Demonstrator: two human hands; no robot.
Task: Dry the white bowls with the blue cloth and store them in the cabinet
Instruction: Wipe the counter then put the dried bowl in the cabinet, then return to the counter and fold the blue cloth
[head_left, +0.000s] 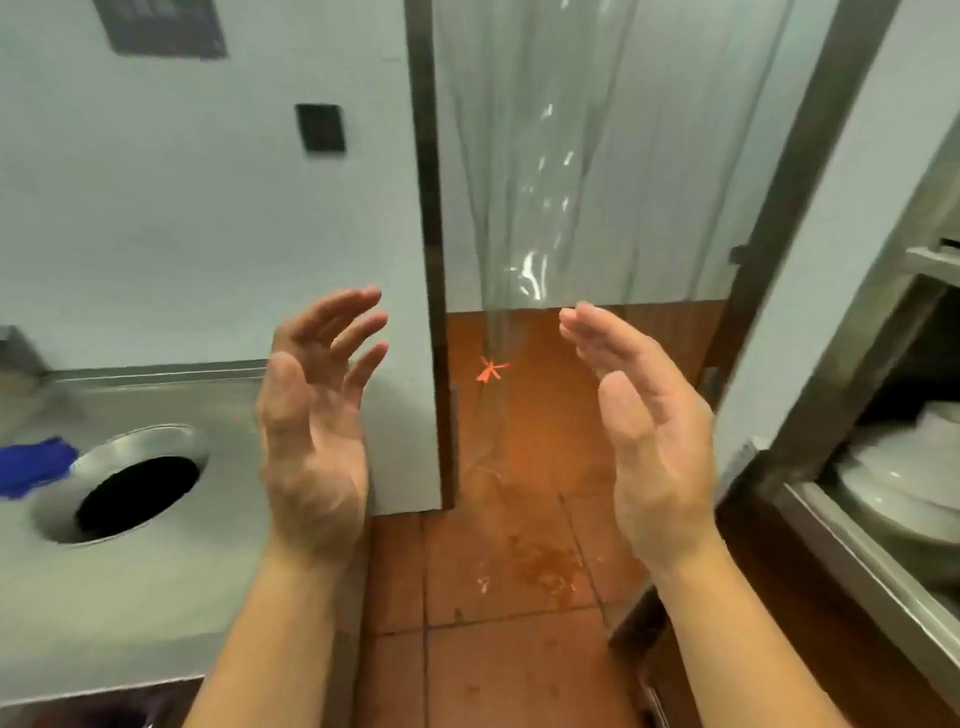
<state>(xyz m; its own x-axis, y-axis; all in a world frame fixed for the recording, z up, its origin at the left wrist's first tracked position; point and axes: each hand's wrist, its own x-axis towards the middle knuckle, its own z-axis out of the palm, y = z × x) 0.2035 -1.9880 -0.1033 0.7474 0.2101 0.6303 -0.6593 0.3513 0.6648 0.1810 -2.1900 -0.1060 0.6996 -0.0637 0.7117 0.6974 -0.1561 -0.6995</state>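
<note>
Orange floor tiles (498, 571) fill the lower middle of my head view, with clear plastic strips (545, 156) hanging above. At lower left, a steel tabletop (156, 597) has a round hole (137, 496), and the crumpled blue cloth (34, 465) lies beside it, cut off by the frame edge. My left hand (311, 415) and right hand (649, 431) are spread wide, palms facing, empty. Glossy white bowls (904, 478), blurred, sit stacked in the steel cabinet (831, 530) at lower right.

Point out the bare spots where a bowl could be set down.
Free: the steel counter in front of the round hole, and between the hole and the wall. Crowded: the blue cloth borders the hole's left, and white bowls fill the cabinet shelf.
</note>
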